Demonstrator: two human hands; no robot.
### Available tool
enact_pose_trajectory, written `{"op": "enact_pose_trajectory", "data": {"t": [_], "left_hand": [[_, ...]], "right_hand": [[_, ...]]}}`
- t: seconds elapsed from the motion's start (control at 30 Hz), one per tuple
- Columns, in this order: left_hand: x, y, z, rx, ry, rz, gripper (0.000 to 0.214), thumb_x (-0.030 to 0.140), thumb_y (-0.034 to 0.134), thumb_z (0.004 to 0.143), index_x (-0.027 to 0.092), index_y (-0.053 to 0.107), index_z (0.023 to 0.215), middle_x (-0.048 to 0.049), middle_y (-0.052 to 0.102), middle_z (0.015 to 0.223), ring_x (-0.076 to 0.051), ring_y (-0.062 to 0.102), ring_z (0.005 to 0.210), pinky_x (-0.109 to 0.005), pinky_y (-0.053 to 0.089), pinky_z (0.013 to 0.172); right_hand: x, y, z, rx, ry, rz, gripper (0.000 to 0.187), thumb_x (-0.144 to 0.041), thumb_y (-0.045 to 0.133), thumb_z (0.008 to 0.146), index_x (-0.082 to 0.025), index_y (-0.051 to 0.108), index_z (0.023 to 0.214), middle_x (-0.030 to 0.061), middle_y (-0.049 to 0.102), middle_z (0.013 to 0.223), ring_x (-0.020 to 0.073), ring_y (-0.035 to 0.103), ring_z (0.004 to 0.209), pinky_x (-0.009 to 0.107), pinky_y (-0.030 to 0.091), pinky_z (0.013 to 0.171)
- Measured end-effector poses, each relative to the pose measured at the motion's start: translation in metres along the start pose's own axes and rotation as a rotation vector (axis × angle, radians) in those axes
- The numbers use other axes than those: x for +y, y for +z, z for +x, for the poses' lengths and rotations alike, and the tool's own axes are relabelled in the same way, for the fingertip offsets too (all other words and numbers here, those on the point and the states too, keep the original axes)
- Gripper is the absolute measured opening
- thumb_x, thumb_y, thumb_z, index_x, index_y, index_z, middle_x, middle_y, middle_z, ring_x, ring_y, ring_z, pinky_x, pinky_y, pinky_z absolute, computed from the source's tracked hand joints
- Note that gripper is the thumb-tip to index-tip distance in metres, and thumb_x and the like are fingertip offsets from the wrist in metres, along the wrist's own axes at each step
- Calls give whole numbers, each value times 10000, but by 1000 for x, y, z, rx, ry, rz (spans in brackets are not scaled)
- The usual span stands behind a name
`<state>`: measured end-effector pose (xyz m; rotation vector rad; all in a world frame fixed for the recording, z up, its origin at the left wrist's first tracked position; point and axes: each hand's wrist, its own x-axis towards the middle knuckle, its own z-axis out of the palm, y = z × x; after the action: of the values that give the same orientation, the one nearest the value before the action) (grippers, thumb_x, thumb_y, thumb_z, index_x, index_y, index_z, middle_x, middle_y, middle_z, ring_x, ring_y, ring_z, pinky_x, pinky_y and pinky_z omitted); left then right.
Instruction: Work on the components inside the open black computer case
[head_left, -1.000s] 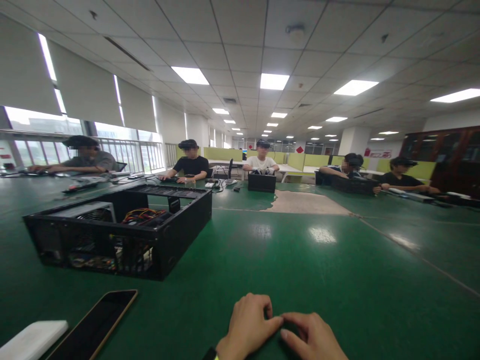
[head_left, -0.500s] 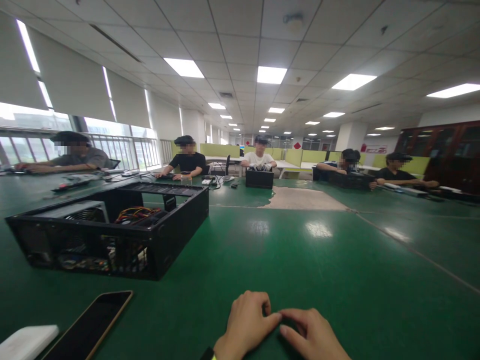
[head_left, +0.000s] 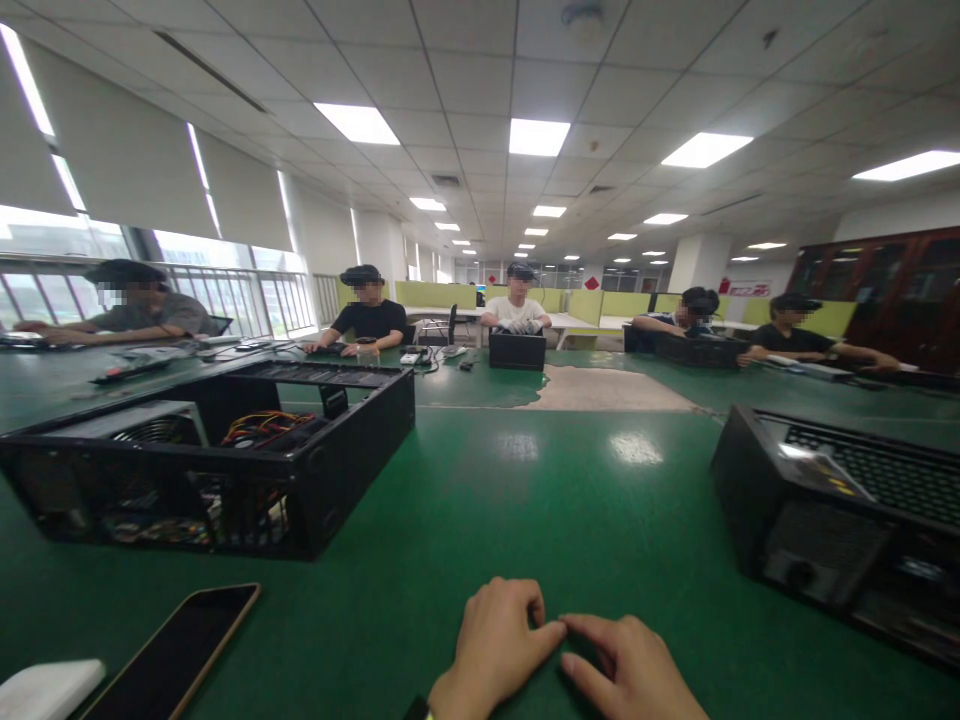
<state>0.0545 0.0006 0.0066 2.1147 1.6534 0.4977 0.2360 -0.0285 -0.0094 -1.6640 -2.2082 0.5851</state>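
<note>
A green, glossy table (head_left: 480, 490) spans the view, with a ragged pale patch (head_left: 611, 388) toward its far side. Near its left corner, a white flat object (head_left: 52, 688) lies just beside a dark-screened phone (head_left: 176, 650). Beyond them sits an open black computer case (head_left: 225, 462); a second black case (head_left: 825, 540) stands at the right, and a dark box (head_left: 517, 351) farther off.

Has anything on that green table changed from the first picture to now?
Yes: a dark computer case now stands at the right, absent from both earlier pictures; its arrival isn't shown. The open case, phone and white object sit slightly farther left in view, likely because the camera turned. The left hand and right hand hold nothing and stay close together, as before.
</note>
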Motion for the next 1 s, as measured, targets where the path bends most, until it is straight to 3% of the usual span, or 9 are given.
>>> {"op": "enact_pose_trajectory", "data": {"t": [0.83,1.0], "left_hand": [[-2,4,-1,12,11,-4,230,486,596,712,263,652,705,9,666,731,-185,592,752,-273,321,603],[0,2,-1,5,7,6,235,489,594,720,262,654,715,5,665,737,-191,589,769,-276,324,614]], "right_hand": [[1,-2,-2,8,-32,13,326,-456,453,865,-351,667,1088,-8,716,813,193,626,746,282,398,704],[2,-3,-1,-15,-81,93,369,-465,398,905,-311,680,1087,6,726,969,198,655,880,274,443,786]]}}
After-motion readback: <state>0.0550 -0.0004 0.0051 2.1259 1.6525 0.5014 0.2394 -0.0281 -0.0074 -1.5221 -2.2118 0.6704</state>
